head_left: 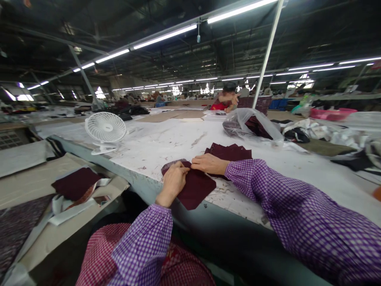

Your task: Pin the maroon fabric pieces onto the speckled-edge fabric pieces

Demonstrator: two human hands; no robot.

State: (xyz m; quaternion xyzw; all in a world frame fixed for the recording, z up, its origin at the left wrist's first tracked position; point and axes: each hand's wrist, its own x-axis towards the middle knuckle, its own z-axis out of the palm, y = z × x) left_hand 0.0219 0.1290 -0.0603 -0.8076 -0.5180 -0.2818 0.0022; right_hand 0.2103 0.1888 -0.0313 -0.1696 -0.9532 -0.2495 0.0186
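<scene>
Both my hands meet at the upper edge of a dark maroon fabric piece, which lies at the table's front edge and hangs slightly over it. The fingers of my left hand pinch the piece near its top left corner. My right hand has its fingertips closed on the same edge, close to the left fingers. A greyish patterned patch shows just behind the left hand. Beyond my right wrist sits a fanned stack of maroon fabric pieces, partly covered by that hand and sleeve.
A small white fan stands at the table's left edge. Farther back are a clear plastic bag with dark fabric and a pink basin. More maroon fabric lies on a lower surface at left. Another person works across the table.
</scene>
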